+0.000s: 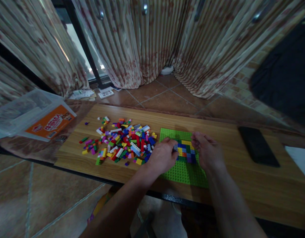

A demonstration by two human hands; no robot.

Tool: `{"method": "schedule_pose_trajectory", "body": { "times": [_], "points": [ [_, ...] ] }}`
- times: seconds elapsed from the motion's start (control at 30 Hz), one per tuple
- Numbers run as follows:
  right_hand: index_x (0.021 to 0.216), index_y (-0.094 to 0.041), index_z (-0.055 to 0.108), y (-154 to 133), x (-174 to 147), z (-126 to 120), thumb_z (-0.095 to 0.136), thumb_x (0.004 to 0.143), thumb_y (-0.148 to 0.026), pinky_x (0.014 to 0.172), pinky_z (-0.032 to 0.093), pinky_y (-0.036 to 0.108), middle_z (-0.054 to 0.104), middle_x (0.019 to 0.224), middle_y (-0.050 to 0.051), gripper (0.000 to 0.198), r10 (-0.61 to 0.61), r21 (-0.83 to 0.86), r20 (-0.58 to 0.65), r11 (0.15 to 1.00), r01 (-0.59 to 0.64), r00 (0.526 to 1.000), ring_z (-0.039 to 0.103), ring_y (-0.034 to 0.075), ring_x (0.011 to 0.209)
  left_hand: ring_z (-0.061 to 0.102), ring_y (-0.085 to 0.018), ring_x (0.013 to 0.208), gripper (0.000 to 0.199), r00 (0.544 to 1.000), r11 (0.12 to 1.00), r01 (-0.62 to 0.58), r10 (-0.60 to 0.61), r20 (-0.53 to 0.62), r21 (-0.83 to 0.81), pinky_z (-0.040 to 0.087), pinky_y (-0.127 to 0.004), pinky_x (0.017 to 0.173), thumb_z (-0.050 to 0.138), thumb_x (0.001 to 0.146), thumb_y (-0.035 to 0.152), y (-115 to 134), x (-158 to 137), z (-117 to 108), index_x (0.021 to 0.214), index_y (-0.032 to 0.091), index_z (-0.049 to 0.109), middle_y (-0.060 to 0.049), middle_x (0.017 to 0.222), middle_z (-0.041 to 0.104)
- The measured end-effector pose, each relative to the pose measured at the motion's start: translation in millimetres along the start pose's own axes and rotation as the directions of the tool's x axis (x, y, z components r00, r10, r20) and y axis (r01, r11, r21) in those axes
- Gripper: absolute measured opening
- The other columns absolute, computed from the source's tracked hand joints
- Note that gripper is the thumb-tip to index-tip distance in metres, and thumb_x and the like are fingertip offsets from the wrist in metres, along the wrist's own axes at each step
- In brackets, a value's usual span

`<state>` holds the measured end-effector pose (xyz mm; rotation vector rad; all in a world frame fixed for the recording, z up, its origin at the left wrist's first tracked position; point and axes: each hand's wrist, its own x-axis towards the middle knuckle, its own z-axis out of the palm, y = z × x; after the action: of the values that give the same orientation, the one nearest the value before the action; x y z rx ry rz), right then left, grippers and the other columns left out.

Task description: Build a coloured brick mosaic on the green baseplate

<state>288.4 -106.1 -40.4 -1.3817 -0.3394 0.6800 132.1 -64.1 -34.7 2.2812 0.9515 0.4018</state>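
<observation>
My left hand (163, 152): narrow pinch, thumb and fingers on a small grey brick (175, 147). Held at the left edge of the built patch (186, 152); cannot tell if it's seated or just above, fingers cover the contact.

My right hand (210, 151): fingers curled in by the thumb, at the patch's right side. Cannot tell how narrow that grip is or whether a piece is in it.

Patch sits between my two hands, on the green board (183, 176). Flat, mixed colours: yellow along the far side, blue, orange and red inside, dark green nearest me. Board runs under both hands, bare studs showing nearer me than the patch.

Loose bricks (125, 140): heaped just left of my left hand, on the wooden table (234, 175), all colours, a few strays at the heap's outer edge.

Clear plastic box (38, 115) with orange label: well left of my left grip, past the heap. Black slab (258, 146): right of my right hand, lying flat, apart from it. White paper (300, 160) farther right again.
</observation>
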Motion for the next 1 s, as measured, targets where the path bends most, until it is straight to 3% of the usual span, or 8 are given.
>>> {"method": "schedule_pose_trajectory", "body": {
  "times": [1.0],
  "points": [
    [0.065, -0.019, 0.071, -0.1, -3.9, 3.4, 0.082, 0.058, -0.036, 0.054, 0.047, 0.02, 0.065, 0.062, -0.001, 0.021, -0.038, -0.064, 0.013, 0.997, 0.039, 0.999, 0.056, 0.008, 0.057, 0.064, -0.018, 0.083, 0.028, 1.0, 1.0, 0.015, -0.015, 0.009, -0.012, 0.053, -0.032, 0.086, 0.055, 0.084, 0.018, 0.5, -0.1, 0.4, 0.11, 0.018, 0.063, -0.005, 0.099, 0.064]
  ]
}}
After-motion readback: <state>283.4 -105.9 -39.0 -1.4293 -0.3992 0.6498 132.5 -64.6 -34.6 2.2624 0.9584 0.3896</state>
